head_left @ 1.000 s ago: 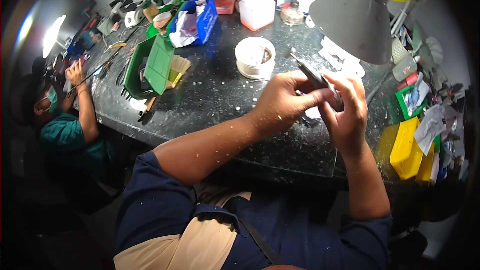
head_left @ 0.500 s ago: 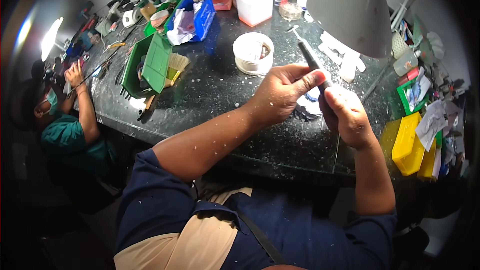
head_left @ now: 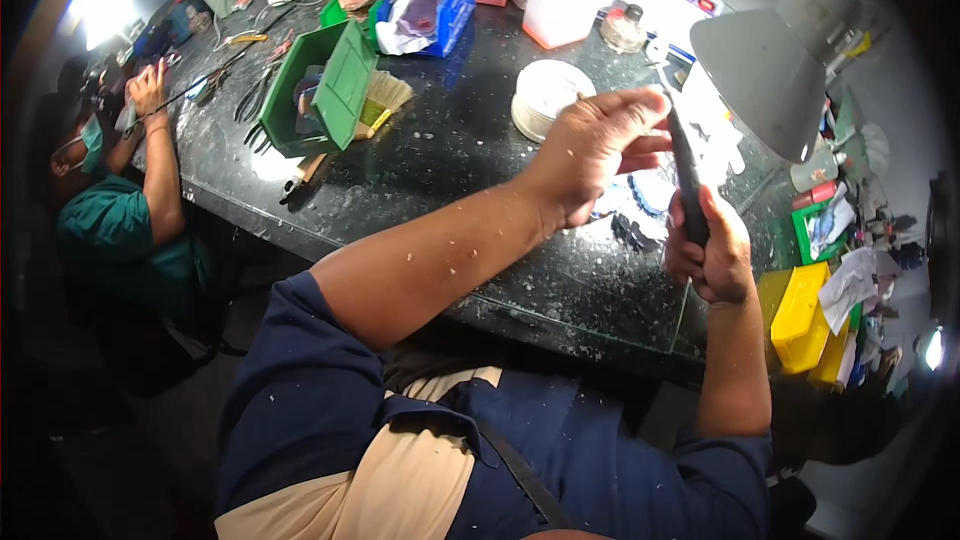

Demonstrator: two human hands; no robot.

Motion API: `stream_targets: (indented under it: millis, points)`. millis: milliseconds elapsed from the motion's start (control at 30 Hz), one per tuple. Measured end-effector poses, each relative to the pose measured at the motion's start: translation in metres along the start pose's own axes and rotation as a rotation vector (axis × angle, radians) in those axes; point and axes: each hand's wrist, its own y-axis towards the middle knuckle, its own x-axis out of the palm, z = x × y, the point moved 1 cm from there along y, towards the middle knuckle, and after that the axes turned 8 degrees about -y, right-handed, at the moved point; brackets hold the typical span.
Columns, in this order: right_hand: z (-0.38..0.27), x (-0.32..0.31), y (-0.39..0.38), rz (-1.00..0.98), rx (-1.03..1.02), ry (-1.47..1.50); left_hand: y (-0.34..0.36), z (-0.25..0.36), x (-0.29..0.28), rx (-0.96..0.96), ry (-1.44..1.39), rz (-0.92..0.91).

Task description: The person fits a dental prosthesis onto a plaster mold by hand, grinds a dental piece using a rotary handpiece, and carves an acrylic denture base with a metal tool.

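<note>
The dark tool [head_left: 686,155] was held above the worktop [head_left: 430,190], its lower end wrapped in the right hand [head_left: 716,245]. The left hand [head_left: 603,140] was held half open, its thumb and forefinger set near the tool's upper end; whether it was gripped there could not be told. The tub [head_left: 536,108] was partly hidden by that hand.

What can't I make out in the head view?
Head view:
Dark pen-shaped tool: thin tip lost in glare and blur, so the left hand's contact there is unclear.
Round white tub: contents washed out by glare; near wall partly hidden by that hand.
Co-worker's raised hand: what it holds, too small and dim.
</note>
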Motion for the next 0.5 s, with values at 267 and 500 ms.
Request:
stream_targets:
  millis: [267,500]
  points:
    - [-0.002,0.014,0.005,-0.017,-0.065,-0.162,0.009,0.012,0.000,0.093,-0.011,0.046]
    - [-0.005,-0.008,-0.003,0.092,-0.160,-0.231,0.023,0.097,-0.017,0.649,1.596,0.099]
